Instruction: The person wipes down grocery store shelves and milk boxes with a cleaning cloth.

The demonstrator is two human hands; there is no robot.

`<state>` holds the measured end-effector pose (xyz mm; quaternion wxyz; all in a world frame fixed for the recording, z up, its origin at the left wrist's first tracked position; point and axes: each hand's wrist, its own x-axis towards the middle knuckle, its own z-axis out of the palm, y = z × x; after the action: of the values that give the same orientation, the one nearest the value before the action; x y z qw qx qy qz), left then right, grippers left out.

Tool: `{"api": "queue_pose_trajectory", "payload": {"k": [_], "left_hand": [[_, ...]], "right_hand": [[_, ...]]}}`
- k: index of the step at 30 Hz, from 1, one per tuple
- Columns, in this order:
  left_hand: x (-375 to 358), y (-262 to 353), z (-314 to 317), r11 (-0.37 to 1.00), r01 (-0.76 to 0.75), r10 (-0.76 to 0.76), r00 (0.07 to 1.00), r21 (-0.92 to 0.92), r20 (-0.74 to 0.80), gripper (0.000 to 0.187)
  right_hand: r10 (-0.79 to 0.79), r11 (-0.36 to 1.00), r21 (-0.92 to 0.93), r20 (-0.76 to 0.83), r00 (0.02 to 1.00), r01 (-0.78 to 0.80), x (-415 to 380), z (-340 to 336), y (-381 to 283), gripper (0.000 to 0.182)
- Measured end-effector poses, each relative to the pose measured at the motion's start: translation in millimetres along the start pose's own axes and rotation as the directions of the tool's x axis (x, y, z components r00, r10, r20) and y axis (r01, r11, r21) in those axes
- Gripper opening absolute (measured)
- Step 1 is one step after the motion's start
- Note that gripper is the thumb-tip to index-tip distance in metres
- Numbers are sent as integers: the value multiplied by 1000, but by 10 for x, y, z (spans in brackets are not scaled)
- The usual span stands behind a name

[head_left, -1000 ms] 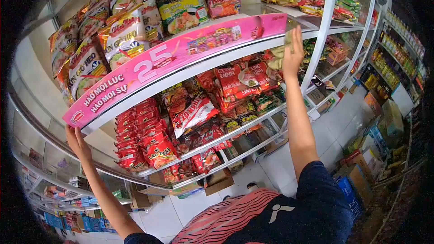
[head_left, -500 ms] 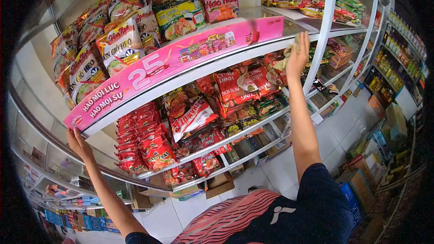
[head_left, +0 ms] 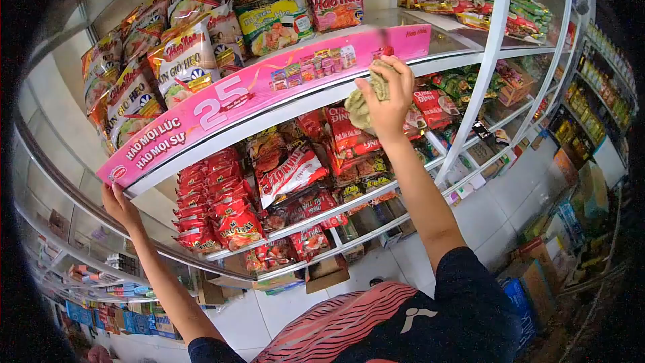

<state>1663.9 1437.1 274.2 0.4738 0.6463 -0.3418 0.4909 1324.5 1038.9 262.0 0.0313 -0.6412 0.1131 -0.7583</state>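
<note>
My right hand [head_left: 391, 104] is closed around a crumpled greenish cloth [head_left: 366, 104], which touches the white front edge [head_left: 295, 111] of the upper shelf. Along that edge runs a pink promotional strip [head_left: 222, 104] with white lettering and pictures of noodle packs. At the strip's lower left end, my left hand [head_left: 121, 210] rests with fingertips stretched out against the corner; its thumb does not show clearly. Just below my right hand lie red noodle packs [head_left: 349, 138] on the shelf underneath.
Bagged noodles [head_left: 181, 60] stand upright behind the strip. Red sachet packs [head_left: 222, 202] are stacked on the lower shelf. A white upright post [head_left: 487, 67] rises right of my right hand. Cartons [head_left: 537, 275] sit on the tiled floor at right, with bottle shelves [head_left: 584, 104] beyond.
My right hand has moved left along the shelf edge with the cloth, away from the white post. My left hand stays at the strip's left end.
</note>
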Motion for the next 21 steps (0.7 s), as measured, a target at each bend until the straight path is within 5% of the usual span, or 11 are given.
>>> {"api": "queue_pose_trajectory", "payload": {"k": [13,16,18,19,21], "left_hand": [[-35,-198,-40,993,32,-38,998,116,47,25],[-17,-99,24,997,-8,7,1000,72,21,26],[-32,-4,87,971,112,-131,988,-211,-82,28],[-23,95,83,971,119,-138,987,-207,-81,28],[22,342,37,992,-112,120,964,51,-237,28]], "right_hand": [[-105,994,-8,88,991,106,58,-189,237,17],[-191,978,-65,121,974,200,83,-206,231,17],[-247,962,-82,151,957,261,137,-225,221,17],[-297,939,-127,174,939,321,169,-240,219,17],[-344,912,-161,196,918,377,177,-211,219,17]]}}
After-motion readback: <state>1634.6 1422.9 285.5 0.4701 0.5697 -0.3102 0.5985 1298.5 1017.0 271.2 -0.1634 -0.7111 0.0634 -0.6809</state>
